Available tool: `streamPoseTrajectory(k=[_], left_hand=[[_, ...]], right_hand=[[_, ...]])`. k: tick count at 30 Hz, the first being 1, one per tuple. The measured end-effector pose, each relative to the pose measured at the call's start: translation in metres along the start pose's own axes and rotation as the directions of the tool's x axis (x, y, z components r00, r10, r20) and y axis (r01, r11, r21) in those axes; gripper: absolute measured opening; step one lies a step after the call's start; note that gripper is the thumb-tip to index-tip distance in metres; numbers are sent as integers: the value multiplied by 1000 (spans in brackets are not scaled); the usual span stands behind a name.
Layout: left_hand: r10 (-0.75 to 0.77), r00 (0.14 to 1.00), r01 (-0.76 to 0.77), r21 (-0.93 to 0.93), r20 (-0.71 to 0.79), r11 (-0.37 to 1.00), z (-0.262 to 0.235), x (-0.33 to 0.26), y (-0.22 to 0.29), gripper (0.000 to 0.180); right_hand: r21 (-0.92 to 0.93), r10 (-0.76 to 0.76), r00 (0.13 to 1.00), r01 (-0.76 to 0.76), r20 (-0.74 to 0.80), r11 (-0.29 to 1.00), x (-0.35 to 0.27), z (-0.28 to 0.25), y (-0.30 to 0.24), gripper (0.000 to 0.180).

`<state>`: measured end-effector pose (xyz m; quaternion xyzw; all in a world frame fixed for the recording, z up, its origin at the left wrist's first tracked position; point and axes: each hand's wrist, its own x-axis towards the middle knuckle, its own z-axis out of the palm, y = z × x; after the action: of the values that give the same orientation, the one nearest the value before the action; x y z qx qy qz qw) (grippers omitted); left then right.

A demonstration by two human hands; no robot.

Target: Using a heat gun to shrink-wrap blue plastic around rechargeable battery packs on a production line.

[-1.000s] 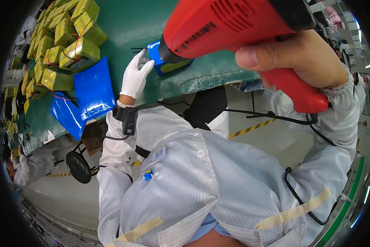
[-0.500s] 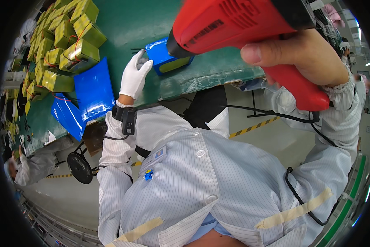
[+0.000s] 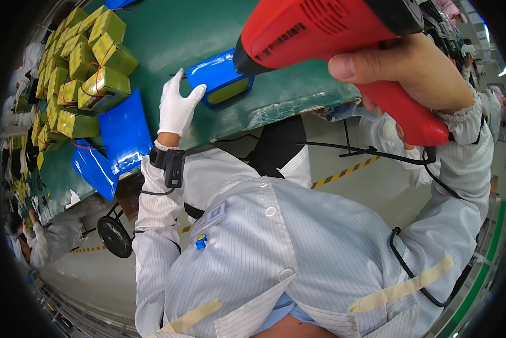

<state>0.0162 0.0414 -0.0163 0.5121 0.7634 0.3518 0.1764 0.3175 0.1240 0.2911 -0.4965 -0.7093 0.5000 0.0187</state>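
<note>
My right hand, bare, is wrapped round the handle of a red heat gun. The gun's black nozzle points left and down, over the right part of a battery pack. Glossy blue wrap covers the pack's top and end, with yellow-green showing on its near side. In a white glove, my left hand is at the pack's left end, its thumb and forefinger spread apart. The thumb tip lies close to the near left corner; whether it touches cannot be told. Dark leads stick out near the forefinger.
Yellow-green battery packs with red wires are heaped on the green table at left. Blue wrap sleeves lie before them at the table's edge. The gun's black cord runs below that edge. Another person sits at far left.
The pack has shifted slightly left and down in the picture, and my left thumb and forefinger have spread wider. A blue piece now shows at the top edge. My right hand keeps the heat gun.
</note>
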Motion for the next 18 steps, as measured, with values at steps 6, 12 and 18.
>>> streamPoseTrajectory(k=[6,12,18], left_hand=[[37,999,-42,219,24,975,-4,12,19,82],[32,984,-111,460,175,881,3,33,51,85],[135,932,-326,615,336,718,30,51,82,104]], right_hand=[[83,55,998,-58,38,995,-6,-15,12,47],[-2,32,993,-32,-112,999,-17,-25,27,44],[59,-21,989,30,-148,998,-23,-36,47,45]])
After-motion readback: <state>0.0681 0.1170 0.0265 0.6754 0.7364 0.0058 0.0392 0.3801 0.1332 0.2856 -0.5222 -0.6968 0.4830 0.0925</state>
